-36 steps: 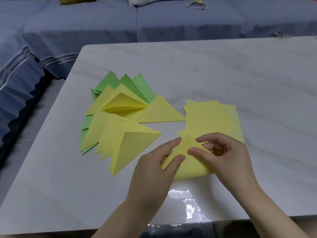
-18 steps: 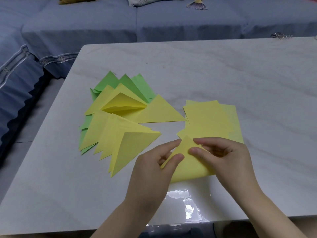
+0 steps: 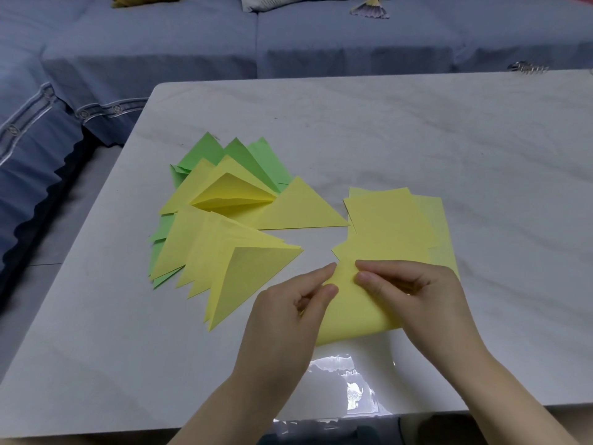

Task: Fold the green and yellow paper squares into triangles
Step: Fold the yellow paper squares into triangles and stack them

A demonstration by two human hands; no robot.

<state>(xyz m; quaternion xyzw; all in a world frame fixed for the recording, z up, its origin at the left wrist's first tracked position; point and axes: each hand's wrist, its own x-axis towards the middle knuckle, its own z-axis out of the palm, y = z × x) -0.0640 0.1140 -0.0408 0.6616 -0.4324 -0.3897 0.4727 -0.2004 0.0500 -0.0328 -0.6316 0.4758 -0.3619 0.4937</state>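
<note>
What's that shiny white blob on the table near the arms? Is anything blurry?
Head view: the blob is glare, a light mirrored in the glossy table, below the yellow sheet that the left hand and right hand pinch; head view: the folded triangles have crisp edges, no blur; head view: shadows under them are faint, the light soft.

Head-worn camera looks forward and down, close over the table [image 3: 417, 130].

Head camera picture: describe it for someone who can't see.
A left hand and right hand pinch a bent yellow paper square on a white table. Folded yellow and green paper triangles lie left, flat yellow paper squares behind.
</note>
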